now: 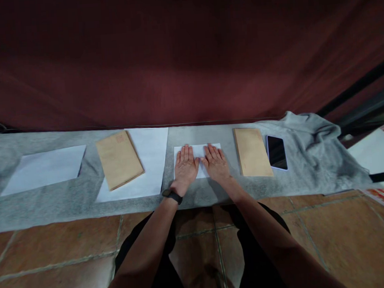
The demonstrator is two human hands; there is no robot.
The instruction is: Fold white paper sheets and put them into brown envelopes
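Your left hand [186, 164] and right hand [216, 162] lie side by side, palms down and thumbs nearly touching, on the small white paper [197, 150]. Both are spread flat with the fingers straight, clasping nothing. The weight of your palms, I judge, pins the paper to the grey cloth [67, 201] so it cannot slide or spring up.

The paper sits at the middle of the cloth, between the large white sheet [152, 146] on the left and a brown envelope [252, 152] on the right. It looks clean, crisp-edged and rectangular, smaller than the sheet beside it. Whether it is folded you cannot tell under your hands. A phone [276, 152] lies just right of that envelope.
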